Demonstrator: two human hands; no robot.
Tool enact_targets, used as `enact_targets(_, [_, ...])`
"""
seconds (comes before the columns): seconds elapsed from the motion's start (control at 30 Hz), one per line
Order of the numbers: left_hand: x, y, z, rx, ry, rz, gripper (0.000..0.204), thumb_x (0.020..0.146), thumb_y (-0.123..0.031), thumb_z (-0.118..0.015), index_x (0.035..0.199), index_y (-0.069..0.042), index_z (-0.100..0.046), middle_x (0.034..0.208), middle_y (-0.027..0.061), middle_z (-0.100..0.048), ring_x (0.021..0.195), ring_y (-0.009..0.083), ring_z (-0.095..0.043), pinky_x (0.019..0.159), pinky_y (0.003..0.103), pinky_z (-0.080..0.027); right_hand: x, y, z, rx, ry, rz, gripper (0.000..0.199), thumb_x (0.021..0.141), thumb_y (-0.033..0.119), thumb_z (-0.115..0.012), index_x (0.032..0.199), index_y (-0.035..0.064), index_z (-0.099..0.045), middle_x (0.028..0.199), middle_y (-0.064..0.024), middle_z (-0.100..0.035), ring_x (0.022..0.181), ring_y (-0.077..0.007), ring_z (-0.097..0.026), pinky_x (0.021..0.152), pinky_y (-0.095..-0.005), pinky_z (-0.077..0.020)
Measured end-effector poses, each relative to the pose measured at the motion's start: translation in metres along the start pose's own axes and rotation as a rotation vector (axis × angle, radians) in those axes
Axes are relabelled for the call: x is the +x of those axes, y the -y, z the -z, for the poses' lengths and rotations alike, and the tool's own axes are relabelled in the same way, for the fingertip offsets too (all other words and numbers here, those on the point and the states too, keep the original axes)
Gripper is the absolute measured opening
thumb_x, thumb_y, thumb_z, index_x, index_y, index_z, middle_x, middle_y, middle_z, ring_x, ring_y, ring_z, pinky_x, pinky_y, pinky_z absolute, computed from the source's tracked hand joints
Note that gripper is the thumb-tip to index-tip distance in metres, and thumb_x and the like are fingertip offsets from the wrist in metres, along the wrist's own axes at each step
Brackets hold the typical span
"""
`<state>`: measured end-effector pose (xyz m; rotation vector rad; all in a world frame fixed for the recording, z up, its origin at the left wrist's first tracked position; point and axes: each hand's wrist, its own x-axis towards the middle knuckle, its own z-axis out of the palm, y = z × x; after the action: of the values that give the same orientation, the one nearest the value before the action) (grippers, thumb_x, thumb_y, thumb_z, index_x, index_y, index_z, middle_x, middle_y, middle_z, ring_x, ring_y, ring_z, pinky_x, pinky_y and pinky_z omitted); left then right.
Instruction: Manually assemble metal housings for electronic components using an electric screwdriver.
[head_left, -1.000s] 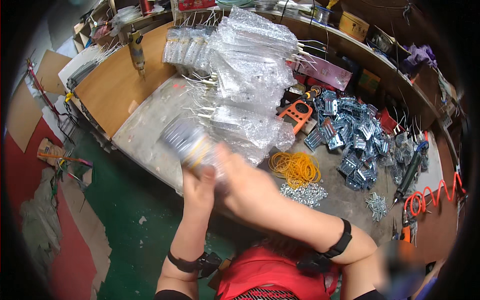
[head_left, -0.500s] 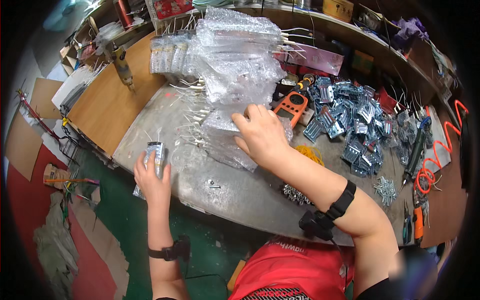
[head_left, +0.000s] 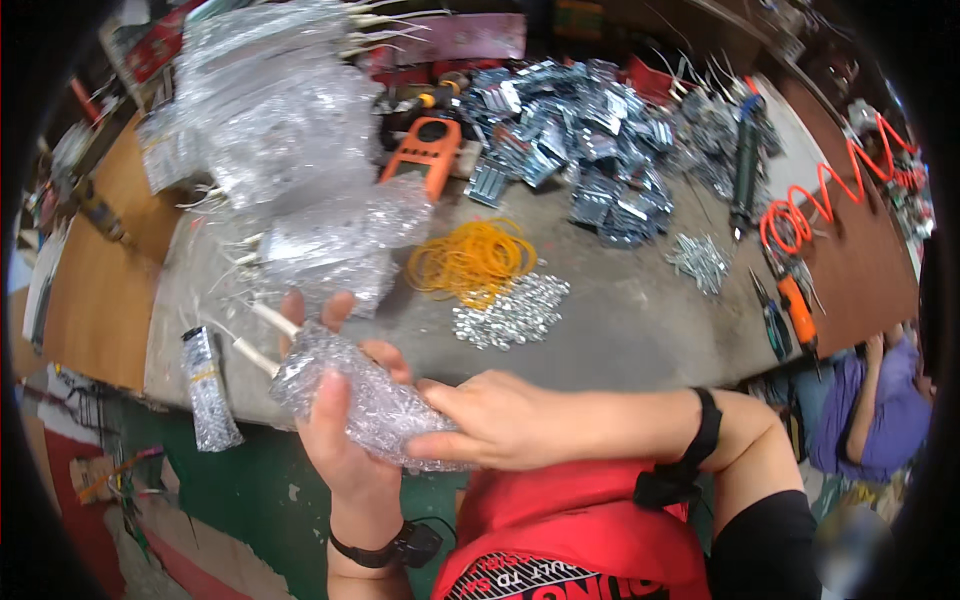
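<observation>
Left of the bands (head_left: 472, 258) lies a wrapped stack (head_left: 275, 125); beyond them, a meter (head_left: 421, 160) and metal plates (head_left: 572, 135); nuts (head_left: 512, 312) lie between them and the right hand (head_left: 495, 420). Near-left of the bands, the packet (head_left: 365, 395) crosses the left hand (head_left: 345, 460), which clasps it; the right hand grips its right end.

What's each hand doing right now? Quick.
Left hand: closed around the bubble-wrapped piece, thumb on top.
Right hand: closed on the same piece's near end, thumb and fingers gripping the wrap.
</observation>
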<state>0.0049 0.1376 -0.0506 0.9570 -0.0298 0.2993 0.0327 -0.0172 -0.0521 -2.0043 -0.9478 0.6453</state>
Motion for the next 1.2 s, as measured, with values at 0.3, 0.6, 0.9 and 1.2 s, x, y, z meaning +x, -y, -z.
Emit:
enact_targets(0.3, [-0.053,0.062,-0.012,-0.337,0.416,0.766,0.087,0.081,-0.043,-0.07,0.141,0.004,-0.028,0.097,0.0131,-0.057,0.078,0.0213,-0.062,0.067,0.034,-0.054,-0.1,-0.138,0.149,-0.913,-0.97,-0.42,0.018,0.077,0.017,-0.063,0.094,0.0109,-0.065,0.089,-0.0106,-0.062,0.092,-0.0294,-0.061,0.076,-0.0421,-0.0498])
enact_targets(0.6, [-0.108,0.099,-0.003,-0.299,0.636,1.313,0.075,0.089,-0.036,-0.063,0.142,0.003,-0.029,0.125,0.019,-0.054,0.104,0.0265,-0.062,0.088,0.035,-0.051,-0.117,-0.16,0.165,-0.72,-1.101,-0.241,0.015,0.078,0.01,-0.064,0.091,0.0068,-0.06,0.079,-0.007,-0.062,0.071,-0.0209,-0.061,0.066,-0.0343,-0.0482])
enact_targets(0.9, [-0.046,0.079,-0.062,-0.157,0.619,0.88,0.07,0.082,-0.008,-0.066,0.141,-0.002,-0.03,0.13,0.0195,-0.05,0.106,0.0272,-0.061,0.082,0.038,-0.054,-0.209,-0.116,0.07,0.672,-0.862,-0.483,0.018,0.089,0.02,-0.062,0.085,0.0041,-0.056,0.073,-0.0084,-0.066,0.057,-0.0104,-0.059,0.052,-0.0221,-0.0445])
enact_targets(1.2, [-0.038,0.105,-0.1,-0.121,0.46,0.95,0.045,0.094,-0.032,-0.054,0.123,0.001,-0.048,0.1,0.0158,-0.064,0.08,0.0208,-0.067,0.067,0.032,-0.057,-0.213,-0.101,0.076,-0.356,-0.912,-0.21,0.019,0.08,0.013,-0.068,0.096,0.0055,-0.06,0.091,-0.0095,-0.058,0.068,-0.0258,-0.06,0.064,-0.0342,-0.0481])
